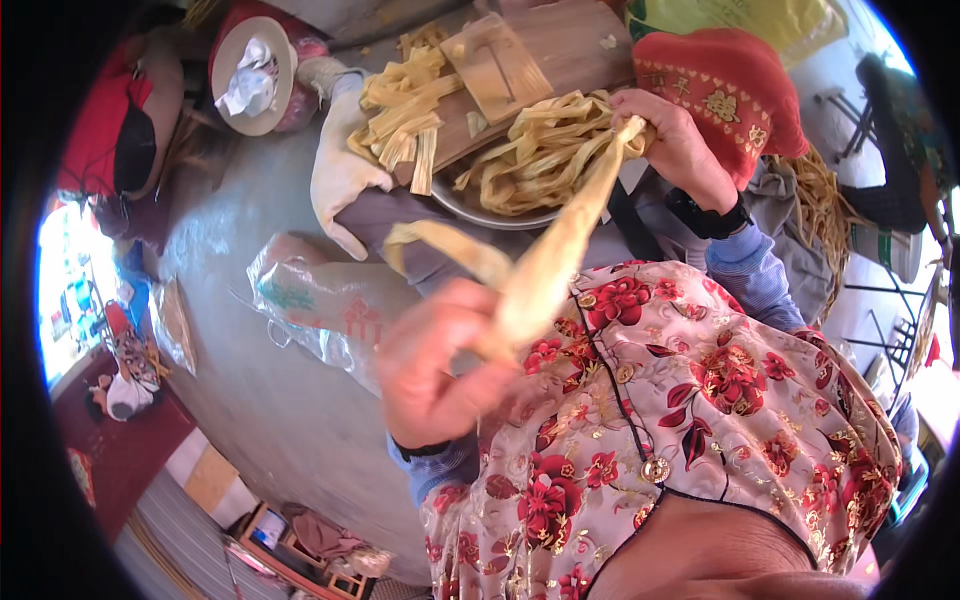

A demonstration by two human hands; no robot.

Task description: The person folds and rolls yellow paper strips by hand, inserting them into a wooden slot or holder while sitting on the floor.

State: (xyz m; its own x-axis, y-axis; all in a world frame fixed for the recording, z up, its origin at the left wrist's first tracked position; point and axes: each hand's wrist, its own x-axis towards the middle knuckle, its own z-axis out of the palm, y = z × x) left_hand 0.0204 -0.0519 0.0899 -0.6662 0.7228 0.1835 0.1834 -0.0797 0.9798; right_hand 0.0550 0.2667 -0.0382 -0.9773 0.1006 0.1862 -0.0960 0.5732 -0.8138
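Note:
A long, pale yellow fibrous strip (560, 260) runs slantwise between my hands, wide near the lower end and narrow at the top. My right hand (675, 145), with a dark band at its wrist, pinches the upper end. My left hand (440, 365) is closed around the lower part and smeared by motion. A loose tail of the strip curls out beyond it to the left. Beneath my right hand, a heap of similar strips (530, 165) fills a round metal basin (470, 213), partly hidden by the strips.
Behind the basin lies a wooden board (570, 50) with a smaller wooden block (497, 68). More strips (405, 105) hang over its left side. A red cushion (715, 90) is at the right, a plastic bag (310, 300) on the left, and a white bowl-like container (228, 82) farther back.

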